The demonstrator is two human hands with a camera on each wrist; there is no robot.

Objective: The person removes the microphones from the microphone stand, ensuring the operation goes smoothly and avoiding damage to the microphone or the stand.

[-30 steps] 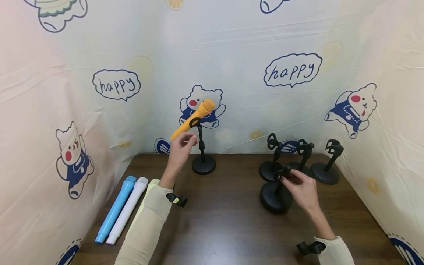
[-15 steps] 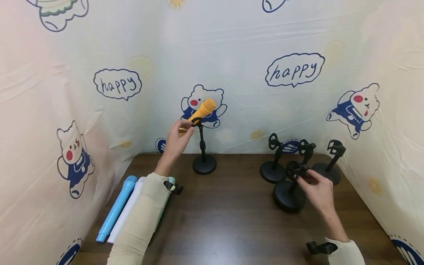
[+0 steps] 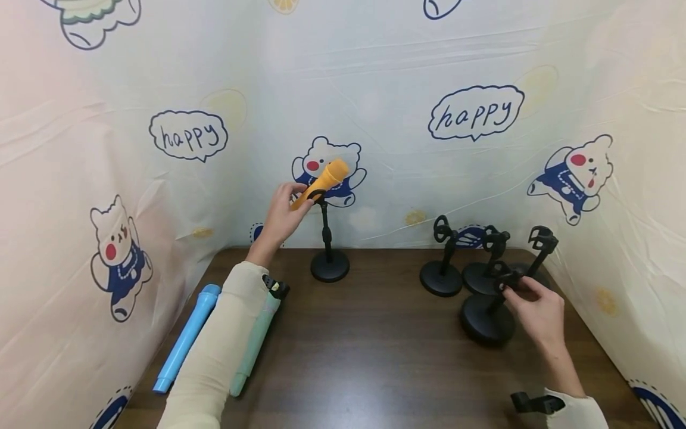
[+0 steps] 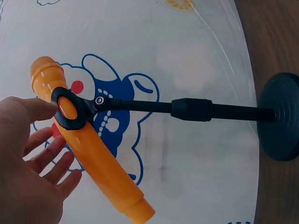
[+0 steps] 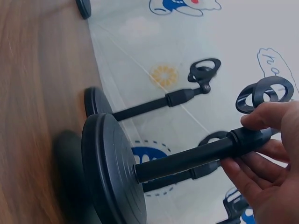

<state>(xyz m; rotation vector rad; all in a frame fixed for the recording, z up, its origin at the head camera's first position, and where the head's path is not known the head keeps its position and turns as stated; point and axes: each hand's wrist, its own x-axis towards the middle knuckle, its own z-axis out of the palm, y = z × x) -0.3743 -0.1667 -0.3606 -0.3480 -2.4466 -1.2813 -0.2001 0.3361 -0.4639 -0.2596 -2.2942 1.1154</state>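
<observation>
An orange microphone (image 3: 331, 174) rests tilted in the ring clip of a black microphone stand (image 3: 328, 238), upright at the table's back. My left hand (image 3: 283, 215) is beside the clip; in the left wrist view its thumb (image 4: 35, 109) touches or nearly touches the ring, and the other fingers spread loosely near the microphone's body. At the right, my right hand (image 3: 538, 313) pinches a second microphone stand (image 5: 187, 158) by its upper pole, below the clip. That stand's round base (image 3: 488, 320) hangs tilted, with a shadow on the table in the right wrist view.
Three more black stands are at the back right: one at left (image 3: 442, 262), one in the middle (image 3: 493, 241), one at right (image 3: 541, 244). A blue microphone (image 3: 187, 339) and a green microphone (image 3: 256, 345) lie left, partly around my left sleeve. Patterned cloth (image 3: 386, 149) walls the table.
My right hand has carried its stand rightward, towards the other stands. The left hand has moved up from the orange microphone's lower end to the clip.
</observation>
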